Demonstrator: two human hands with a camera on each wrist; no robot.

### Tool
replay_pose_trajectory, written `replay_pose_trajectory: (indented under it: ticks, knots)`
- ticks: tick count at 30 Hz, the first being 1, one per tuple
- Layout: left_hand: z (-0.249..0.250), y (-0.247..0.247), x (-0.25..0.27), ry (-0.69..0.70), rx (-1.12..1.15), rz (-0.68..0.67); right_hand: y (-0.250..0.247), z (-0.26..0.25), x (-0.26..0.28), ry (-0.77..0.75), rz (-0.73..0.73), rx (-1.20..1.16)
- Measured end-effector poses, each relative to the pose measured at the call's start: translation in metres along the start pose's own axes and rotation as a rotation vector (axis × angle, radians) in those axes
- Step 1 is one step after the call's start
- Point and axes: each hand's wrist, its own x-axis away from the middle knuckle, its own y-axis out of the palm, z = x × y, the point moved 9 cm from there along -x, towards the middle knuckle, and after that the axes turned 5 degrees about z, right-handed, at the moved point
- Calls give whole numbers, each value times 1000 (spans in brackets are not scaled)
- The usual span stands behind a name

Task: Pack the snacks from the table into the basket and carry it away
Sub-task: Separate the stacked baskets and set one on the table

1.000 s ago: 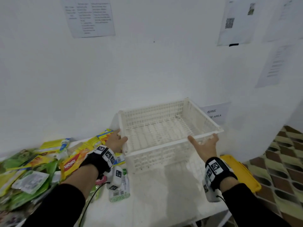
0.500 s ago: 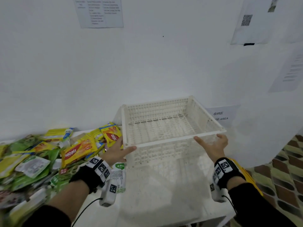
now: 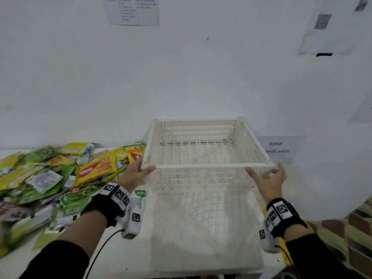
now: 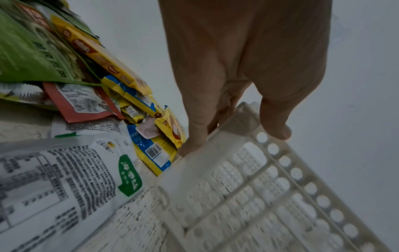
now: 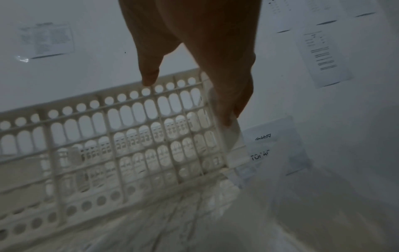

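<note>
Holding white perforated plastic basket (image 3: 209, 165) above white table (image 3: 181, 248), beside heaped green and yellow snack packets (image 3: 60, 174).
Left hand (image 3: 133, 175) pinches its near-left corner; right hand (image 3: 268, 181), fingers nearly straight, touches the near-right corner.

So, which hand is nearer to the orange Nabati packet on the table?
Left. The left hand grips the basket at its front-left corner, close beside the orange Nabati packet; the right hand is at the front-right corner, the whole basket between.
</note>
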Motion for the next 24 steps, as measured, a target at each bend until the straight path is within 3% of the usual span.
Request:
replay_pose_trajectory:
  ticks: [5,16,24]
  knots:
    - [0,8,4,14,40,3,-3,22,-8,70,13,24]
    - [-2,5,6,24,-68,87,-9,19,-18,4,21,-10]
    - [-12,1,9,-79,12,132,-18,1,-21,-41,30,124]
